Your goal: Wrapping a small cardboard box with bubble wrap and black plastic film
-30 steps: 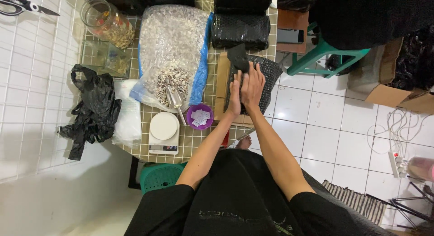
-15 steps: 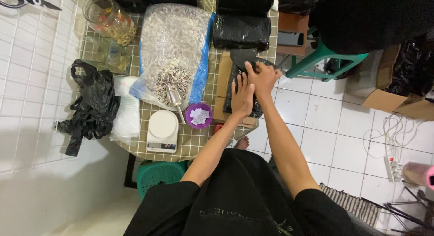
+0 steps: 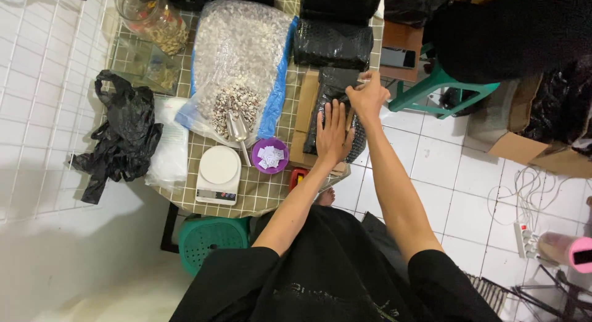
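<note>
My left hand [image 3: 333, 134] lies flat, fingers spread, pressing on a black bubble-wrapped parcel [image 3: 332, 94] that rests on a brown cardboard sheet [image 3: 306, 115] at the table's right edge. My right hand [image 3: 368, 97] is at the parcel's upper right corner, fingers pinched on what looks like a strip of clear tape. Further back lies a second black wrapped parcel [image 3: 332, 43].
A large clear bag of shells with a metal scoop [image 3: 237, 81], a white kitchen scale [image 3: 217, 173], a purple bowl of white slips [image 3: 270, 155], a glass jar [image 3: 151, 17], a black plastic bag [image 3: 123, 128]. Green stools [image 3: 441, 81] stand on the tiled floor; cardboard box [image 3: 530, 143] at right.
My left hand has flattened lower on the parcel. My right hand moved from beside it up to the parcel's far right corner.
</note>
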